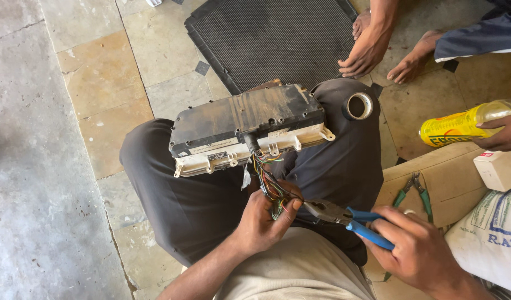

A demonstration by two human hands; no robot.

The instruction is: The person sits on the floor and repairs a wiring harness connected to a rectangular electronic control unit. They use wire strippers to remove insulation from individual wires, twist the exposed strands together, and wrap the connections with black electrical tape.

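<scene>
Cutting: pliers at wires below box.
Left hand: closed round wires.
Right hand: closed on pliers.
Next: likely a steady squeeze.

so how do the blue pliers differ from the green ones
The blue pliers are gripped in the right hand, nose at the wires; the green pliers lie untouched on the cardboard. The blue pair looks bigger and points left; the green pair points up. Both have metal heads and coloured handles.

Both hands closed in grips, left ahead of right
</scene>
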